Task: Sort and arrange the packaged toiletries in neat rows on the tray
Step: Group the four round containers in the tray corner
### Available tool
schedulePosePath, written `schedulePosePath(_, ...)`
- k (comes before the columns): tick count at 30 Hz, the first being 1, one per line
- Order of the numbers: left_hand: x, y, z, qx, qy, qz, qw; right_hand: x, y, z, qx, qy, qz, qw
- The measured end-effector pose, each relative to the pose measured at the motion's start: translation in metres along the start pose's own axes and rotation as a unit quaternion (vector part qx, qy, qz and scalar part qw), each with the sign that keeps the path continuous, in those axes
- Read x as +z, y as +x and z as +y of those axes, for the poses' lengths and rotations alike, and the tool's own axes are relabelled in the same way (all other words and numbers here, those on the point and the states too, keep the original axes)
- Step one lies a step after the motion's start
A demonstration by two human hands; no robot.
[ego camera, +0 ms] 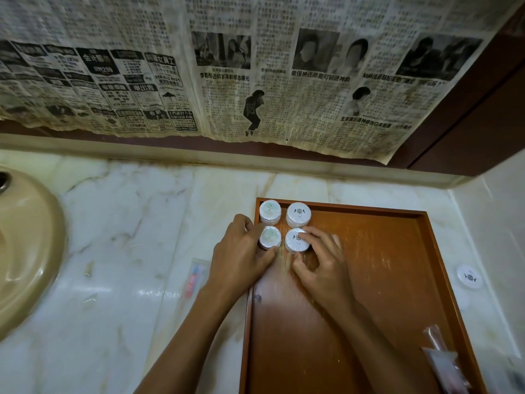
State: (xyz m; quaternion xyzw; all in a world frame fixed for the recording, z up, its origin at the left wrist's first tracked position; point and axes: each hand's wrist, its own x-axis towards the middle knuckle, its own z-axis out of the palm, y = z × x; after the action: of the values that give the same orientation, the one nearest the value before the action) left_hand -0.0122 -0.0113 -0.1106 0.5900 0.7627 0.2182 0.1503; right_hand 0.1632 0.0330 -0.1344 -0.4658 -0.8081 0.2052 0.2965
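Wooden rectangular tray (369, 280): four round white wrapped soaps at 11 o'clock. Left hand (241, 251) grips green-label soap (269, 238); right hand (321, 260) fingers pinch black-emblem soap (295, 241).

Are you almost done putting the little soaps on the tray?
Not yet. Two round soaps sit in the tray's far corner. The left hand and right hand are placing two more. One soap and a toothbrush packet wait on the counter.

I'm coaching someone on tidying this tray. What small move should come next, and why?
Probably let go and fetch the round soap lying on the counter right of the tray. Four soaps already form a square in its far-left corner, the left hand and right hand holding the near two.
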Motion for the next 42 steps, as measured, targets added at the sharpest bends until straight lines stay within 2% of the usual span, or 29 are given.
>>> schedulePosePath(7, 0.001, 0.001, -0.001, 0.005, 0.005, -0.001, 1.000, 0.000, 0.000, 0.000, 0.004, -0.001, -0.005, 1.000)
schedulePosePath(15, 0.007, -0.003, -0.004, 0.011, 0.021, 0.061, 0.998, 0.000, 0.000, 0.001, 0.005, 0.005, -0.001, 1.000)
schedulePosePath(31, 0.008, -0.001, -0.008, 0.051, 0.034, 0.048, 0.997, 0.001, 0.000, 0.001, -0.004, 0.002, 0.008, 1.000)
schedulePosePath(42, 0.012, 0.000, -0.009, 0.033, 0.007, 0.043, 0.999, 0.002, 0.000, 0.001, 0.000, 0.003, 0.004, 1.000)
